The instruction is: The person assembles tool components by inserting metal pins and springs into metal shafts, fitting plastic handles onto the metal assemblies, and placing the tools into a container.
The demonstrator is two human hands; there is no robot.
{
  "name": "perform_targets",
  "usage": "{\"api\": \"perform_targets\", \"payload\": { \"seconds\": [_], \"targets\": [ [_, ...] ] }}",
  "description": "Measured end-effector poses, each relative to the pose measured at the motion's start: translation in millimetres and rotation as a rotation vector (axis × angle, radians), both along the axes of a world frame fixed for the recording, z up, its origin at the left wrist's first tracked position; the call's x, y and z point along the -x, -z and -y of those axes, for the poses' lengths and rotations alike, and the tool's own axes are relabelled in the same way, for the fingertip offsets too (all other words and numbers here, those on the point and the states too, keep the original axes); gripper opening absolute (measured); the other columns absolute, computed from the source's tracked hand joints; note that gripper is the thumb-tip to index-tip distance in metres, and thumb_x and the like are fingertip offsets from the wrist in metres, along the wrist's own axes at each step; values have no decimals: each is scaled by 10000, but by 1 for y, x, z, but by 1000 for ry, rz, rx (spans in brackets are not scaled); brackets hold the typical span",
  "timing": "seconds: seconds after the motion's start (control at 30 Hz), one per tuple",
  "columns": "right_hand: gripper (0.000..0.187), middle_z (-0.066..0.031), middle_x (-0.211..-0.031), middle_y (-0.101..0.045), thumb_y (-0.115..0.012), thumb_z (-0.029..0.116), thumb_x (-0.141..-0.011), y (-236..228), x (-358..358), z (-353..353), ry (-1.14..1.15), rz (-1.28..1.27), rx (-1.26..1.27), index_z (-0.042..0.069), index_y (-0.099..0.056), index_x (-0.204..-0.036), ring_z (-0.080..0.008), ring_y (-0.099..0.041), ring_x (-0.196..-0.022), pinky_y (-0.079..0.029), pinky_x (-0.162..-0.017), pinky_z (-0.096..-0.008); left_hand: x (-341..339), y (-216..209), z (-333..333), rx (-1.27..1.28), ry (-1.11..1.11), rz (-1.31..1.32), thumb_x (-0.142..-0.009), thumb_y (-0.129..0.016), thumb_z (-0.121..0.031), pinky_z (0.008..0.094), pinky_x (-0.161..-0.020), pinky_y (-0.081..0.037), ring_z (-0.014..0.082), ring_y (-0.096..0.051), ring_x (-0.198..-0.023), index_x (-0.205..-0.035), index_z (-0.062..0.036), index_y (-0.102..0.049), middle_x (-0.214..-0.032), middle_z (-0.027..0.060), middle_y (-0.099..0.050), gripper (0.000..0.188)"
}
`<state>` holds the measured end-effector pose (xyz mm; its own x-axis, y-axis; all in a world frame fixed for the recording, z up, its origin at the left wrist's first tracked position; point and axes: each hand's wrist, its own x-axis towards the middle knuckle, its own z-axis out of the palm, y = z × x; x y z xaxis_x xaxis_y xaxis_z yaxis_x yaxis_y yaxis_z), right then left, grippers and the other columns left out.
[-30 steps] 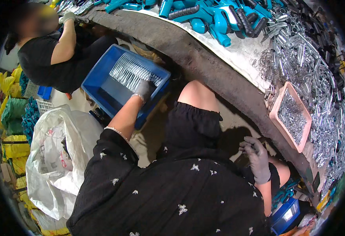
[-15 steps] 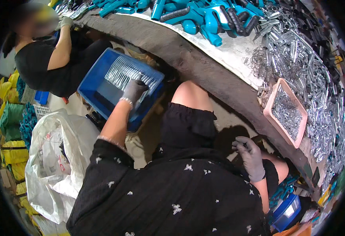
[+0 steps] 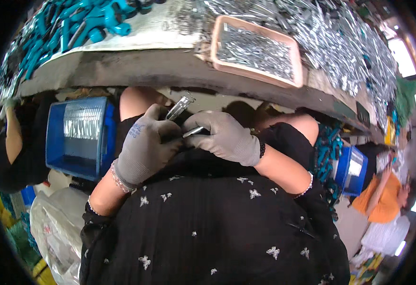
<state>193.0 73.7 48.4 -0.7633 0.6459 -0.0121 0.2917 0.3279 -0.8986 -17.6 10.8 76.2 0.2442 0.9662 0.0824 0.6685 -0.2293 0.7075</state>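
A shiny tubular part (image 3: 180, 105), tipped toward one o'clock, is gripped in the left hand (image 3: 151, 142); a small metal rod (image 3: 193, 131) is pinched by the right hand (image 3: 224, 135), apparently for steadiness. The blue bin (image 3: 70, 167) is set at nine o'clock, seemingly for easy reach. In the earlier frame the left hand is held over the bin; now both hands are joined

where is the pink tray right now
In the head view, the pink tray sits upper right of centre, on the workbench near its front edge, beyond the right hand and beside silvery metal parts.
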Motion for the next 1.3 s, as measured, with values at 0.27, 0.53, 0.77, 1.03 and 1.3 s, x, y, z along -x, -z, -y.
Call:
{"api": "perform_targets", "payload": {
  "seconds": [0.27,0.53,0.77,1.03,1.3],
  "targets": [
    [125,-62,-878,-674,-735,110,-859,9,-108,41,594,-148,213,16,-687,-926,-148,-626,-826,-489,-769,-294,-53,23,-24,369,219,602,-853,-681,-6,306,-855,-471,178,-580,-995,-1227,-47,-598,-1065,56,-589,385],
    [100,-16,-815,-634,-727,63,-831,-13,-165,49,1007,-62,51,-3,-657,-860,-89,-561,-772,-457,-720,-249,-56,26,-20,792,37,674,-860,-693,-17,243,-784,-484,90,-584,-933,-1141,-13,-587,-979,23,-620,300],
    [153,9,-753,-597,-770,124,-817,-5,-135,35,731,-89,140,29,-651,-829,-69,-523,-703,-426,-641,-249,-57,27,-21,764,175,645,-836,-711,7,266,-899,-470,102,-584,-992,-1189,-11,-605,-1091,32,-635,369],
    [152,32,-745,-567,-764,118,-826,4,-107,30,626,-166,354,31,-641,-845,-45,-490,-706,-406,-632,-238,-60,39,-13,740,178,869,-844,-719,3,255,-873,-445,86,-525,-988,-1110,-41,-532,-1055,0,-536,329],
    [148,-50,-812,-568,-529,129,-972,-2,-101,29,461,-182,280,7,-603,-930,-125,-519,-766,-439,-715,-284,-54,37,-17,735,114,777,-835,-739,-10,261,-870,-427,81,-503,-966,-996,-71,-542,-1011,-18,-527,262]
  ]
}}
